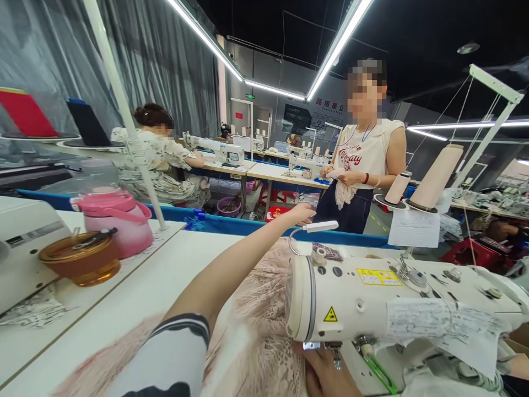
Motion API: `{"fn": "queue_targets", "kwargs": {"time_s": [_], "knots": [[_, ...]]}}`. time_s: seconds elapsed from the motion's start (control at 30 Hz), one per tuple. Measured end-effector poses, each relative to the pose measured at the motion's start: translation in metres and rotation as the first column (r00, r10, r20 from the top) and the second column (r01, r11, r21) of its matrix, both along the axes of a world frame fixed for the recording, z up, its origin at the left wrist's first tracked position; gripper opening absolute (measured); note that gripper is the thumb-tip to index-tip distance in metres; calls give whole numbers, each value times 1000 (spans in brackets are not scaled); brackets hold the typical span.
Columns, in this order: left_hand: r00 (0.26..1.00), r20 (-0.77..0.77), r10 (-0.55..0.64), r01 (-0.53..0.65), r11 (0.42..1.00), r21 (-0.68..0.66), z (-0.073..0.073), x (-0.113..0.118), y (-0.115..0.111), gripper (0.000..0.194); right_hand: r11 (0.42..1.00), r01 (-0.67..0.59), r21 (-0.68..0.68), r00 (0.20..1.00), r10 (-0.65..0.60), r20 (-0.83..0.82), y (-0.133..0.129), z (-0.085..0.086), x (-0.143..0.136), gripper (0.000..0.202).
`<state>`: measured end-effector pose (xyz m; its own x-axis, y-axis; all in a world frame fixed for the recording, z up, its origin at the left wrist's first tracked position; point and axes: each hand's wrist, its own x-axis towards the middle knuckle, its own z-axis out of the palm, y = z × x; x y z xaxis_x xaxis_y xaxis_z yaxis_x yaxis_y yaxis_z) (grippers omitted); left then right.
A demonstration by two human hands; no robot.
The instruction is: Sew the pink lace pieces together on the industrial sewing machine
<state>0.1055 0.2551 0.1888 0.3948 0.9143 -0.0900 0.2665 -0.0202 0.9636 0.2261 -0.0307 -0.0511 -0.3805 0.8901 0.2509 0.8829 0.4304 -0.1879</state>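
Observation:
My left hand [303, 214] reaches far forward over the table, past the lamp of the sewing machine [347, 298]. Its fingers are stretched out and hold nothing that I can see. Low in the view, my right hand [328, 375] lies by the needle area under the machine head, at the edge of pale pink lace fabric [264, 298]. Its fingers look extended against the lace, partly covered by the machine. The lace spreads over the white table [173, 286], left of the machine. A standing co-worker [363, 160] faces me, holding a small piece of pale lace [345, 193] in both hands.
On the left stand a glass bowl of amber liquid [82, 259] and a pink jug [118, 220]. Thread cones [438, 176] rise behind the machine at right. A blue cloth trough [243, 226] runs along the far edge. Another person [152, 154] sits sewing.

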Motion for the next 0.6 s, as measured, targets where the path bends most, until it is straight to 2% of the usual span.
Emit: {"fn": "queue_targets", "kwargs": {"time_s": [0.1, 0.2, 0.43, 0.6], "knots": [[1000, -6, 19, -19, 1000, -14, -3, -8, 3, 34, 999, 19, 45, 1000, -19, -3, 1, -2, -1, 63], [1000, -7, 26, -26, 1000, -14, -6, -14, 6, 34, 997, 68, 46, 998, -68, -1, 0, 5, -6, 62], [999, 12, 36, -36, 999, -1, -19, -18, 14, 31, 999, 33, 32, 999, -33, 9, -5, 21, -9, 35], [993, 91, 78, -78, 997, 4, -26, -18, 21, 33, 999, -2, 40, 1000, 2, -2, -3, 25, -12, 31]]}}
